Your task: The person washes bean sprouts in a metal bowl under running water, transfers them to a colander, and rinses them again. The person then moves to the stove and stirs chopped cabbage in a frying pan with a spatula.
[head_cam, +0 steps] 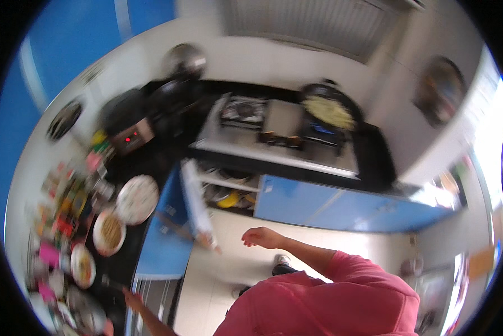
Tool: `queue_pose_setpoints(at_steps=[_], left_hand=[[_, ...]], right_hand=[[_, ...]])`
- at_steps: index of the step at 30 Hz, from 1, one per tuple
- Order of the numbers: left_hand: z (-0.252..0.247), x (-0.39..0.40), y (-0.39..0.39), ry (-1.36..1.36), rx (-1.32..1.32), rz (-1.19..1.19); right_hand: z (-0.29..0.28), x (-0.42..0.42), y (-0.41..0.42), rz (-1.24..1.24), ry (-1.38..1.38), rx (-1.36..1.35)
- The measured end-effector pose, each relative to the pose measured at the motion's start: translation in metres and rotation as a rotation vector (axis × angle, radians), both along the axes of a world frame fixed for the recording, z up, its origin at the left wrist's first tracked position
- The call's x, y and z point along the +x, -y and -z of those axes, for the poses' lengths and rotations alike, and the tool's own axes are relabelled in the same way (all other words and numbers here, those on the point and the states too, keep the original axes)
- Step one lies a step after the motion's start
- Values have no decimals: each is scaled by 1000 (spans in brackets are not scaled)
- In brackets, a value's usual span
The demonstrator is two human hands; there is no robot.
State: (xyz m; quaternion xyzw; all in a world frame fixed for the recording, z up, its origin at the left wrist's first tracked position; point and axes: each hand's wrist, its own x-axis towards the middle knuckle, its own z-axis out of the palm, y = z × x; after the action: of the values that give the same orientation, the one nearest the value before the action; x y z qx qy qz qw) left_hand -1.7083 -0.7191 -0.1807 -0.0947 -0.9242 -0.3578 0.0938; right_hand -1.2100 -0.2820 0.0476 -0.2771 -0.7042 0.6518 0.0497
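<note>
My left hand [135, 300] is at the edge of the black counter [127, 248], closed on the handle of a blurred utensil [112, 284] that reaches over the countertop. Above the floor, my right hand [260, 237] hangs with loosely curled fingers and nothing in it. Near the left hand stand an oval dish of yellowish food [83, 266], a bowl of brownish food [109, 233] and a patterned white plate or lid [137, 199]. On the hob's right side, a dark pan [356, 107] holds pale yellow food [329, 111] over a blue flame.
A cabinet door [199, 206] hangs open beside shelves of cookware [230, 197]. Crowded jars and packets [67, 206] line the left wall. A black cooker with a red display [132, 136] stands in the corner. Steel vessels [85, 313] are at the lower left.
</note>
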Motion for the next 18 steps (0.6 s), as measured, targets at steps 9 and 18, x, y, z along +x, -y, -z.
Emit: queue_pose_setpoints(at_steps=[9, 18], left_hand=[[0, 156, -228, 1041, 1274, 324], [-146, 460, -499, 1087, 467, 866]], right_hand=[[-23, 232, -114, 647, -174, 76], [-26, 330, -146, 942, -118, 78]])
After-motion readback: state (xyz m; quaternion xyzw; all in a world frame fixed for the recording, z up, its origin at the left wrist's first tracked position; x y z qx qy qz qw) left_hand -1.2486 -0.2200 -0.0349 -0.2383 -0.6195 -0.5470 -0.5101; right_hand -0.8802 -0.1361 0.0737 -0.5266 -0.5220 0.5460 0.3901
